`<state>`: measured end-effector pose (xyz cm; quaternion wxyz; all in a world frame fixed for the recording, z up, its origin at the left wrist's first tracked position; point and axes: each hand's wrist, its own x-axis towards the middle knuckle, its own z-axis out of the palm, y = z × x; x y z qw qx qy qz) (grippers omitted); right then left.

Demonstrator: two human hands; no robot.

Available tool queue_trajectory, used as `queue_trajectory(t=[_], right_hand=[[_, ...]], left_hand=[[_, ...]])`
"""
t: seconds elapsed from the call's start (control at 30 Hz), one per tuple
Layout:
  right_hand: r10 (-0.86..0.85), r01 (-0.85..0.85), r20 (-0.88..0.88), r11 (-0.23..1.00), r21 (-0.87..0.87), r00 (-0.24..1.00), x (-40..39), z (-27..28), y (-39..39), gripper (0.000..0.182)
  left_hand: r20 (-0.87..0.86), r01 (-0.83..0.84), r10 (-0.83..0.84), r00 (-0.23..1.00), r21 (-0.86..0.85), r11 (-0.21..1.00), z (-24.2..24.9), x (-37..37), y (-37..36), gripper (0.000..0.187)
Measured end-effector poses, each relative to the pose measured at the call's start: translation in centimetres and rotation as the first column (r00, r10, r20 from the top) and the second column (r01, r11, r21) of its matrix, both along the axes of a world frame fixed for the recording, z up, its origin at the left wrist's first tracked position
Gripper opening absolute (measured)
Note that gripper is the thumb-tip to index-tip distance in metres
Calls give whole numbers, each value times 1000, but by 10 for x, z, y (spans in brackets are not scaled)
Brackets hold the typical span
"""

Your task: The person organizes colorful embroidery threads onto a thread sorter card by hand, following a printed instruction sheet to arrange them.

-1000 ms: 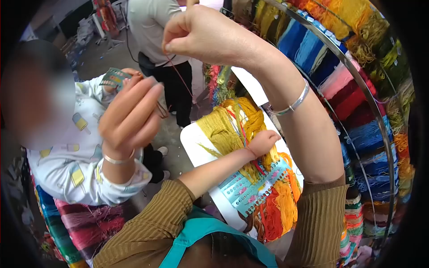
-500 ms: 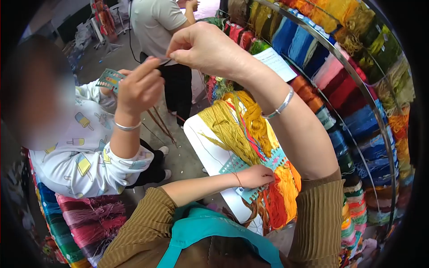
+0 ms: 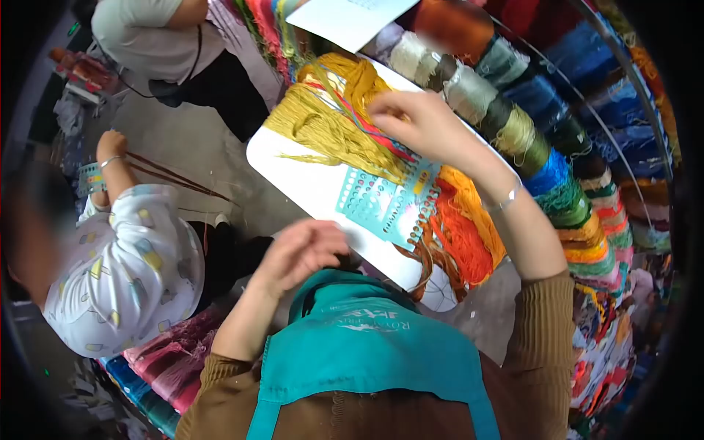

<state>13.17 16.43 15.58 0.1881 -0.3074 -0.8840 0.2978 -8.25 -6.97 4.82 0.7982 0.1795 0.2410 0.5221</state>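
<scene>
My left hand [image 3: 304,253] is off the white tabletop [image 3: 270,155], held in the air at its near left edge, fingers spread and slightly blurred, with nothing in it. Over the skeins hovers my right hand [image 3: 429,128], its fingers curled in; any thread between them is too fine to see. Beneath it lie a gold skein [image 3: 356,73], an olive-yellow skein [image 3: 323,125] and red and blue strands [image 3: 374,132]. Teal punched cards [image 3: 356,198] rest in the middle. Red-orange thread [image 3: 458,231] and brown threads [image 3: 424,268] hang from the card holes.
Racks of coloured skeins [image 3: 546,172] run along the right. A paper sheet [image 3: 352,18] is at the top. On the left stands a co-worker in a patterned top [image 3: 128,268], holding a card with brown threads; another person [image 3: 169,44] stands behind. Pink skeins [image 3: 176,356] hang lower left.
My right hand has come down from its raised position to above the skeins. My left hand has left the cards and opened. The co-worker's hand has drawn away leftward. My view has tilted down.
</scene>
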Motion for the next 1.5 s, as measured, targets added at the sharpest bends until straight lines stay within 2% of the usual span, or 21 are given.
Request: queue_trajectory(t=[0.07,0.13,0.2,0.23,0.3,0.47,0.57,0.63,0.73,0.8,0.83,0.87,0.9,1.0,1.1,1.17,1.2,1.23,1.3,1.4,1.5], right_hand=[[-178,178,29,984,-2,984,45,-37,-29,23],[-272,274,-39,943,189,961,68,-73,-68,24],[-210,203,-23,905,374,978,76,-97,-102,29],[-170,157,4,920,360,986,73,-102,-115,30],[-81,47,89,943,329,993,59,-112,-126,33],[-233,181,105,915,360,967,39,-138,-120,32],[-293,238,114,908,346,949,34,-141,-122,32],[-327,275,108,900,337,939,30,-138,-124,31],[-343,282,179,913,295,922,19,-115,-120,32],[-346,293,123,902,318,930,-1,-111,-119,33],[-320,260,112,892,370,941,-14,-107,-115,34],[-275,207,159,914,350,948,-29,-101,-110,34],[-261,181,179,911,370,948,-41,-100,-102,35],[-307,195,258,903,384,916,-53,-106,-70,33],[-416,314,221,869,382,882,-62,-96,-54,27],[-597,566,-3,759,322,802,-64,-98,-60,24],[-627,607,-27,742,284,779,-66,-101,-62,27],[-665,638,-20,708,302,747,-70,-109,-66,29],[-728,682,15,649,338,685,-79,-122,-71,35],[-752,675,74,626,390,655,-83,-133,-72,39],[-763,697,58,616,367,644,-83,-134,-73,39]], left_hand=[[-193,-258,255,948,7,966,9,-14,4,49],[-627,-273,284,725,116,955,10,-16,11,40],[-899,141,360,250,402,905,6,-13,23,34],[-869,330,466,165,494,804,7,-3,35,32],[-868,583,442,224,483,653,2,7,66,28],[-727,747,684,-58,423,513,-28,-33,164,21],[-455,771,837,-303,400,496,-18,-75,216,36],[-538,642,736,-411,403,653,-16,-100,248,44],[-459,561,718,-524,449,696,-10,-126,282,45],[-375,595,833,-406,584,552,7,-122,277,38],[-331,604,925,-189,703,375,2,-115,274,34],[-458,672,887,53,674,308,3,-107,265,34],[-456,692,872,179,688,218,1,-95,248,35],[-530,910,806,263,414,-25,-16,-108,252,31],[-582,741,792,184,611,277,-10,-141,295,20],[-623,344,761,181,765,544,-4,-152,327,15],[-721,54,642,259,675,736,2,-153,337,19],[-658,-78,721,215,725,685,-5,-157,358,30],[-702,-371,488,519,330,868,1,-164,399,55],[-479,-251,227,848,14,968,-13,-172,453,53],[-440,-198,131,888,-111,974,-17,-163,468,43]])
